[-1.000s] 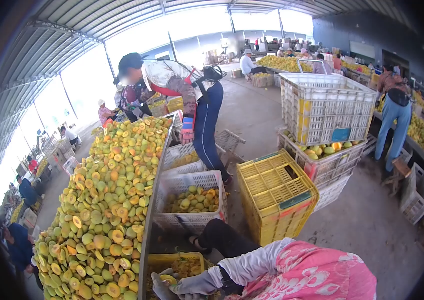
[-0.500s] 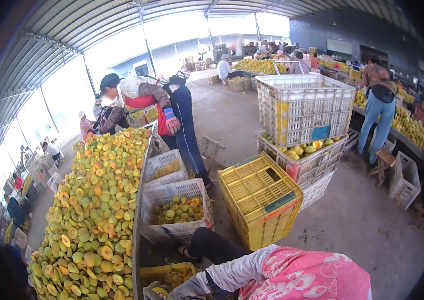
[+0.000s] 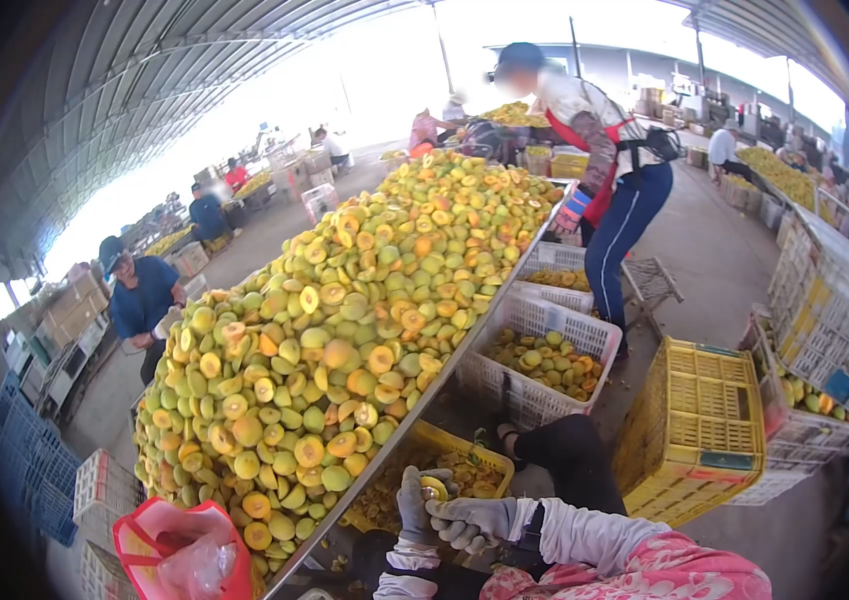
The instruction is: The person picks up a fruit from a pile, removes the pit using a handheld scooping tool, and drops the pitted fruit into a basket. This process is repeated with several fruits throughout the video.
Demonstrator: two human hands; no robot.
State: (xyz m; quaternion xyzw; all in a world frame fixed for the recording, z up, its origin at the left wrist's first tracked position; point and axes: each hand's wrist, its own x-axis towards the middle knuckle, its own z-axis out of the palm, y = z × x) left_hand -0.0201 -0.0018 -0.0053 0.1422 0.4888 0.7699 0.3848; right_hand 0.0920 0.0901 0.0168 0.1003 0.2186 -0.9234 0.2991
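Yellow-green fruit with orange flesh [image 3: 344, 330], much of it halved, lies heaped along a metal-edged table [image 3: 401, 432]. Beside the table stand a yellow slatted plastic crate [image 3: 699, 420], a white plastic crate [image 3: 524, 395] of fruit and a low yellow plastic tub [image 3: 464, 443]. The person's grey-gloved left hand [image 3: 413, 503] grips a yellow fruit piece [image 3: 433, 488]; the grey-gloved right hand [image 3: 474, 520] curls close by, its hold impossible to tell.

- Held fruit [image 3: 433, 488]: one small, rounded piece; yellow surface showing, rim darker.
- Location: lower centre of frame, gripped off the ground.
- State: partly covered by the grip; whole or halved, cannot tell.
- Pose: yellow side turned toward the camera.
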